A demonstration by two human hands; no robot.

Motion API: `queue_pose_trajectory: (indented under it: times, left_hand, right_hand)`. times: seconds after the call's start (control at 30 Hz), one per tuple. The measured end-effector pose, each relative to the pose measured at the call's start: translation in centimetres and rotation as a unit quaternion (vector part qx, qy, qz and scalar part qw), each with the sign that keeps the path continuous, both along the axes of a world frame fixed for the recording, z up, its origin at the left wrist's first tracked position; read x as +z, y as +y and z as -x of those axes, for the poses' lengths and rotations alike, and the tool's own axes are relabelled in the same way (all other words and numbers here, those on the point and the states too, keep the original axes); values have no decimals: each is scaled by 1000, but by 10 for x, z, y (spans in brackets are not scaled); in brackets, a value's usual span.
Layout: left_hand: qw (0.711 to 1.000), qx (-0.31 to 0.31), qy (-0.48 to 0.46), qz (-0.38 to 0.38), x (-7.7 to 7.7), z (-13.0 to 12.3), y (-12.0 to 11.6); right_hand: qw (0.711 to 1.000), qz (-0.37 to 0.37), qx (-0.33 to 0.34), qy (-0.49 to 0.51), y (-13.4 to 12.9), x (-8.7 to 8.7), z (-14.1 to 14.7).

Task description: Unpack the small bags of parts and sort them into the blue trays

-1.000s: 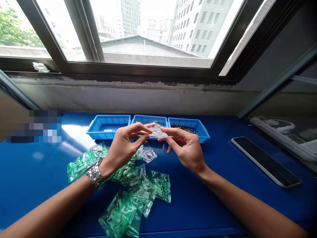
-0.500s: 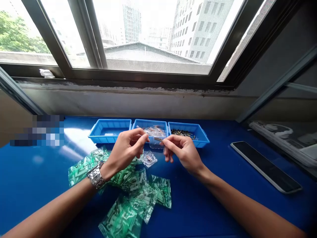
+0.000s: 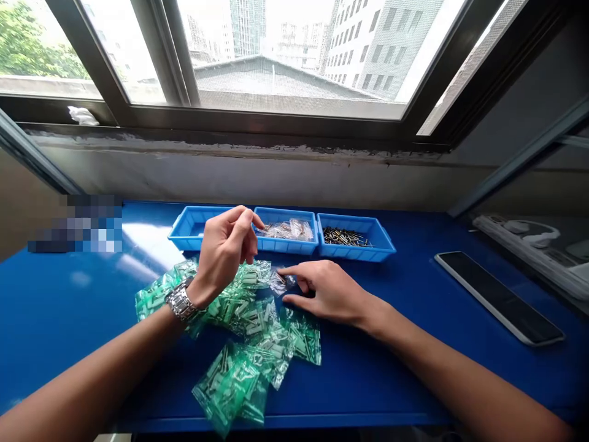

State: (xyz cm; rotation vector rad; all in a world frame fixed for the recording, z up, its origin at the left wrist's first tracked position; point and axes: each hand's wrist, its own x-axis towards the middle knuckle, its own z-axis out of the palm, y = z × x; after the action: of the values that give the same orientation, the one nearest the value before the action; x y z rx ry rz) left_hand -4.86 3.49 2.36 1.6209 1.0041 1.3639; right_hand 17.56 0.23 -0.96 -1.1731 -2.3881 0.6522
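Note:
My left hand (image 3: 230, 245), with a metal watch (image 3: 181, 301) at its wrist, is raised in front of the middle blue bin (image 3: 285, 245). Its thumb and forefinger are pinched together; whatever lies between them is too small to make out. My right hand (image 3: 329, 291) is low over the table, thumb and forefinger apart. The forefinger reaches the small clear packet (image 3: 280, 282) of thin metal pieces. Left of and below it are several clear-and-green packets (image 3: 237, 383) of small parts, overlapping on the table.
The right blue bin (image 3: 356, 252) contains loose dark and brass-coloured pins (image 3: 345, 237). The middle bin has clear packets (image 3: 299, 229) inside. A left blue bin (image 3: 191, 215) stands beside them. A phone (image 3: 499, 298) lies on the blue table (image 3: 396, 393) at right, below the window wall.
My right hand has moved down to the small clear packet and opened; the thin brass-coloured piece it held no longer shows there. My left hand has shifted slightly left. The view has tilted down.

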Motion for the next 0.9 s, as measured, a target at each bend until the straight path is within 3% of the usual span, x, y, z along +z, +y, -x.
queue_pose_trajectory:
  times: [0.2, 0.37, 0.5, 0.6, 0.73, 0.9]
  left_hand:
    - [997, 28, -68, 14, -1, 4, 7]
    - [998, 16, -61, 19, -2, 3, 7]
    - [999, -2, -32, 25, -3, 1, 5]
    - [999, -33, 9, 28, -3, -1, 1]
    - [995, -62, 77, 31, -1, -6, -6]
    - [984, -120, 120, 48, 0, -11, -11]
  right_hand:
    - [990, -97, 19, -105, -2, 1, -1]
    - [991, -120, 14, -53, 1, -2, -4]
    - [989, -51, -75, 114, 5, 0, -7]
    - [958, 59, -131, 246, 6, 4, -7]
    - [915, 132, -134, 356, 5, 7, -6]
    - [900, 146, -124, 391, 3, 9, -2]
